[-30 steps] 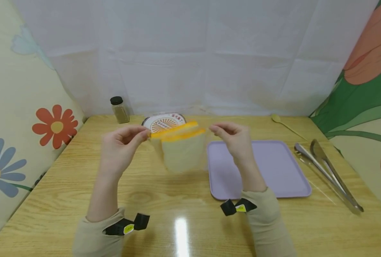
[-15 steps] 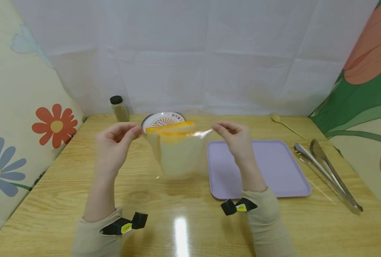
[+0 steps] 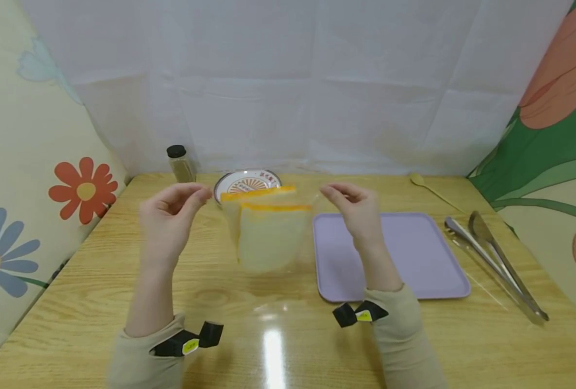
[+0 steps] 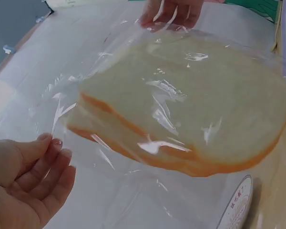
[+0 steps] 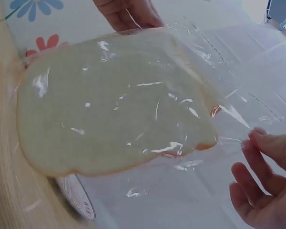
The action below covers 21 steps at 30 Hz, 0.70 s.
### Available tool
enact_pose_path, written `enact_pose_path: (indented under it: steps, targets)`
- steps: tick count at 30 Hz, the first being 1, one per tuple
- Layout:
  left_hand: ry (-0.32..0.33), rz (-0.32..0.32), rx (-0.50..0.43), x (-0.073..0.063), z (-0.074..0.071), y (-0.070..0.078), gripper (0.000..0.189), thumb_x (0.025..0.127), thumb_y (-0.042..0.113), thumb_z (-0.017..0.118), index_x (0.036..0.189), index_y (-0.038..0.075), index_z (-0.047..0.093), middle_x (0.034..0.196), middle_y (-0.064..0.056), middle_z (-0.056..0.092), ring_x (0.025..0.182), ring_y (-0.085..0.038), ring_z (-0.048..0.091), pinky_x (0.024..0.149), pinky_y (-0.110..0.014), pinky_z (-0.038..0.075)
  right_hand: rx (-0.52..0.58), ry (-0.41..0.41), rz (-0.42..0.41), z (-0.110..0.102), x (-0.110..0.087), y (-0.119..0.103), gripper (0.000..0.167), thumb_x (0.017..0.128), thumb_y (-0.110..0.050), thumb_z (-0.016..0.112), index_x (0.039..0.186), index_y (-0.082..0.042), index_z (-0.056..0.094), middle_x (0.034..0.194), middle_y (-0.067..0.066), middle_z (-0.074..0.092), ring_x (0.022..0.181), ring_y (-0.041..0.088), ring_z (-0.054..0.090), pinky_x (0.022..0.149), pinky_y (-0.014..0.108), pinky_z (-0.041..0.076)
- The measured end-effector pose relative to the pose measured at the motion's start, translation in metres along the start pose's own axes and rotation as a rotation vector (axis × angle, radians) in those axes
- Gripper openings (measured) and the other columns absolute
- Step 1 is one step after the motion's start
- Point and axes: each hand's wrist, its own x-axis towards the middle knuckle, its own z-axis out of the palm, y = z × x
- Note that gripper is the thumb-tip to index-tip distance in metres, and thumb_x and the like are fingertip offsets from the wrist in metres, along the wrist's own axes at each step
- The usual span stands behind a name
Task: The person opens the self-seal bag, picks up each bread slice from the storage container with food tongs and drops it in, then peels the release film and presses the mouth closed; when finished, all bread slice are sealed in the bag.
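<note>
Two bread slices (image 3: 274, 240) with orange crusts hang inside a clear plastic bag (image 5: 234, 117), raised above the table between both hands. My left hand (image 3: 167, 219) pinches the bag's film at the left between thumb and fingers. At the right, my right hand (image 3: 357, 212) pinches the film in the same manner. In the left wrist view the slices (image 4: 190, 90) lie face to face under glossy film, and the fingers touch only plastic, apart from the bread. The film is hard to make out in the head view.
Behind the bread, a printed round plate (image 3: 226, 181) is partly hidden. A black-capped spice jar (image 3: 181, 165) stands at back left. The lilac tray (image 3: 419, 259) lies right, beside metal tongs (image 3: 499, 262) and a yellow spoon (image 3: 417, 179). The wooden table (image 3: 210, 340) spans the front.
My left hand has moved left and slightly up, widening the gap between the hands. The bread has sunk a little and shifted slightly left. My right hand has barely moved.
</note>
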Motion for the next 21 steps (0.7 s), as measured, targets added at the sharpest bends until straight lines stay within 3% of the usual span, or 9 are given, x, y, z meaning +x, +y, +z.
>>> enact_pose_path:
  steps: [2,5,8,11,12,16,19,21]
  targets:
    - [-0.025,0.017,0.026,-0.0003,-0.0009,0.0010,0.015,0.085,0.009,0.069,0.090,-0.004,0.070,0.077,0.010,0.070,0.067,0.000,0.062,0.059,-0.010,0.049,-0.008,-0.007,-0.012,-0.0013,0.0003,-0.0007,0.009,0.081,0.001,0.070,0.090,0.004,0.072,0.074,-0.017,0.070,0.075,0.002,0.065,0.074,0.017,0.054]
    - [-0.084,0.051,0.012,-0.0008,0.0015,0.0015,0.015,0.085,0.007,0.069,0.091,-0.006,0.070,0.078,0.017,0.069,0.066,0.001,0.060,0.058,-0.010,0.048,-0.018,-0.062,-0.036,-0.0009,-0.0001,-0.0009,0.020,0.081,0.001,0.070,0.096,0.014,0.067,0.074,-0.020,0.069,0.077,0.002,0.065,0.076,0.018,0.054]
    - [-0.004,0.040,-0.082,-0.0004,0.0049,0.0019,0.010,0.084,0.002,0.068,0.089,-0.007,0.070,0.076,0.019,0.068,0.065,0.000,0.061,0.058,-0.010,0.048,0.018,-0.029,-0.042,-0.0001,0.0006,-0.0002,0.008,0.082,0.002,0.069,0.089,0.002,0.073,0.075,-0.018,0.070,0.077,0.003,0.065,0.076,0.018,0.054]
    - [0.084,0.045,-0.136,0.0000,0.0059,0.0023,0.010,0.083,0.001,0.068,0.087,-0.007,0.070,0.075,0.014,0.070,0.063,-0.001,0.061,0.055,-0.010,0.047,0.069,0.029,-0.066,0.0006,0.0009,-0.0001,0.010,0.081,0.002,0.070,0.083,-0.006,0.074,0.074,-0.014,0.071,0.075,0.003,0.065,0.077,0.019,0.055]
    - [0.083,0.055,-0.127,-0.0001,0.0056,0.0026,0.009,0.083,0.002,0.068,0.087,-0.007,0.070,0.075,0.013,0.070,0.062,-0.001,0.061,0.054,-0.010,0.046,0.075,0.034,-0.082,0.0009,0.0009,0.0001,0.011,0.080,0.003,0.070,0.081,-0.007,0.074,0.075,-0.013,0.071,0.075,0.004,0.065,0.076,0.019,0.055]
    - [0.038,0.086,-0.132,-0.0013,0.0061,0.0029,0.013,0.083,0.001,0.068,0.088,-0.011,0.068,0.075,0.013,0.070,0.057,0.000,0.055,0.048,-0.011,0.040,0.072,0.001,-0.109,0.0023,-0.0005,-0.0007,0.011,0.081,0.005,0.069,0.090,0.011,0.070,0.075,-0.014,0.071,0.076,0.005,0.067,0.078,0.021,0.057]
    - [0.042,0.075,-0.134,-0.0009,0.0054,0.0013,0.014,0.084,0.000,0.067,0.088,-0.012,0.067,0.075,0.012,0.070,0.060,0.000,0.059,0.050,-0.010,0.042,0.042,-0.013,-0.087,-0.0006,0.0001,0.0000,0.015,0.082,0.003,0.069,0.093,0.013,0.068,0.076,-0.015,0.070,0.077,0.004,0.066,0.078,0.020,0.056]
    - [0.016,0.051,-0.076,-0.0001,0.0028,-0.0010,0.014,0.085,0.002,0.067,0.089,-0.011,0.068,0.075,0.014,0.070,0.064,0.000,0.063,0.054,-0.008,0.047,-0.032,-0.044,-0.050,-0.0049,0.0012,0.0009,0.019,0.082,0.000,0.070,0.095,0.013,0.067,0.077,-0.012,0.071,0.076,0.002,0.065,0.075,0.018,0.055]
